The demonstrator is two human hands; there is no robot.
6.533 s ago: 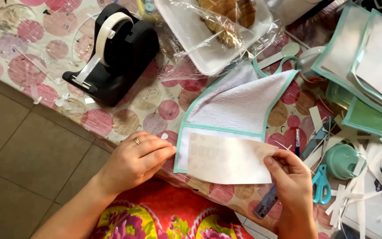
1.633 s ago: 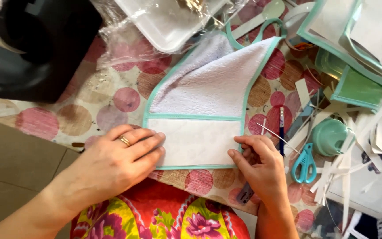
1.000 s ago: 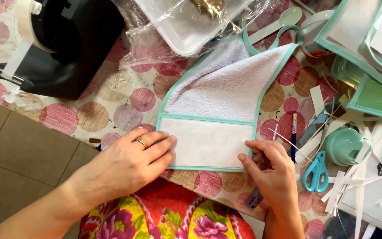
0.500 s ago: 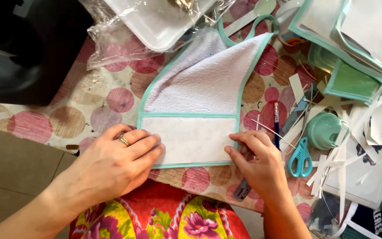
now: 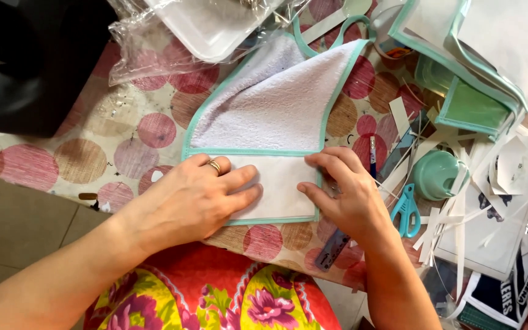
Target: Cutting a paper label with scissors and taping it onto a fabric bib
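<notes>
A white terry bib (image 5: 279, 104) with mint-green edging lies flat on the table with the dotted cloth (image 5: 123, 146). Its lower pocket panel (image 5: 279, 183) is smooth and white. My left hand (image 5: 200, 198), a ring on one finger, lies flat on the left part of that panel. My right hand (image 5: 343, 192) presses its right edge, fingers pointing left. Neither hand holds anything; both rest on the fabric. The bib's neck strap (image 5: 337, 33) curls at the top.
A clear plastic bag with a white tray (image 5: 209, 27) lies above the bib. A dark tape dispenser (image 5: 25, 67) sits at the upper left. More green-edged bibs (image 5: 490, 55), a small teal cup (image 5: 438, 174), blue scissors (image 5: 407, 211), a pen (image 5: 373, 156) and paper strips (image 5: 453, 226) crowd the right.
Both hands have slid inward over the pocket panel and now press it flat. The view has shifted slightly; the bib stays in place.
</notes>
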